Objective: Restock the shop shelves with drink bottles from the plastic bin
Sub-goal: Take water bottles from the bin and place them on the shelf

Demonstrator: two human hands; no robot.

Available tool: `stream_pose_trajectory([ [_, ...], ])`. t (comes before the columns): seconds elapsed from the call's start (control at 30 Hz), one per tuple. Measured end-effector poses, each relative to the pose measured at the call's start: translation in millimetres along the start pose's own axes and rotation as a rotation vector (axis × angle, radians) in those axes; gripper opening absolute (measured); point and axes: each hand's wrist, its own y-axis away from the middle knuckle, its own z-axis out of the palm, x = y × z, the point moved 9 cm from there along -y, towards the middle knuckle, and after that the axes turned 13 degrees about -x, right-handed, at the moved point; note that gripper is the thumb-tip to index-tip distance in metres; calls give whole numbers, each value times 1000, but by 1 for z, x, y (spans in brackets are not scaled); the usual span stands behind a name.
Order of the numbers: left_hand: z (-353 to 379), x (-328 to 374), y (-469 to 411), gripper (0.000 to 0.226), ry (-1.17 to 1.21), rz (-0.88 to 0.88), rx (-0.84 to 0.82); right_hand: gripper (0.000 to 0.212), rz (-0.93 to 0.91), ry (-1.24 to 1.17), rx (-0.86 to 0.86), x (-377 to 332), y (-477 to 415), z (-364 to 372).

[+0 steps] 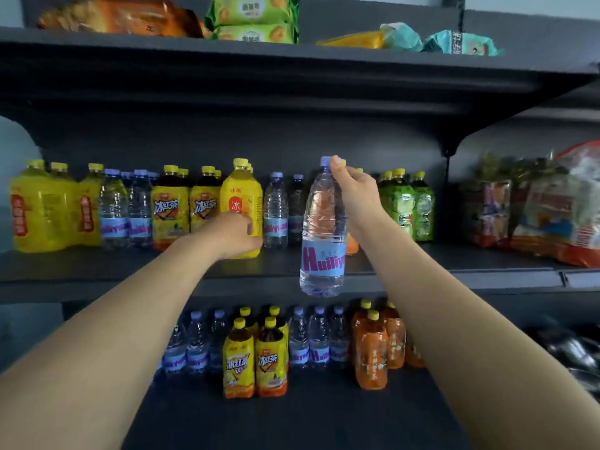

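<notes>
A: Where is the water bottle sitting right now?

B: It is hanging upright in the air in front of the middle shelf, not touching it. The right hand is pinching it at the lilac cap, fingers clamped round the top.

A: And what is the left hand doing?

B: It is reaching onto that same shelf, its fingers curling round the lower part of a tall yellow bottle standing at the front of the row.

A: What is standing around them?

B: Iced-tea bottles are lining the shelf to the left of the yellow one, small water bottles are standing between the two hands, and green bottles are standing to the right. Snack packs are lying on the top shelf, and more drinks are standing on the lower shelf.
</notes>
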Motion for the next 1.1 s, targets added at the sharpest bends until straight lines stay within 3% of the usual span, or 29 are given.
stream_pose_trajectory([
  [0.23,26,17,-50,29,45,52,-143,28,-14,27,-9,9,-57,-5],
  [0.47,20,27,-89,27,76,111,-76,24,-35,93,-56,29,-106,1],
  [0.57,15,23,-101,30,49,115,-56,39,-18,155,-58,40,-124,7],
  [0.7,5,20,-114,32,17,146,-14,43,6,198,-44,54,-149,12],
  [1.1,10,15,-127,29,103,225,-40,45,81,456,-34,95,-171,32],
])
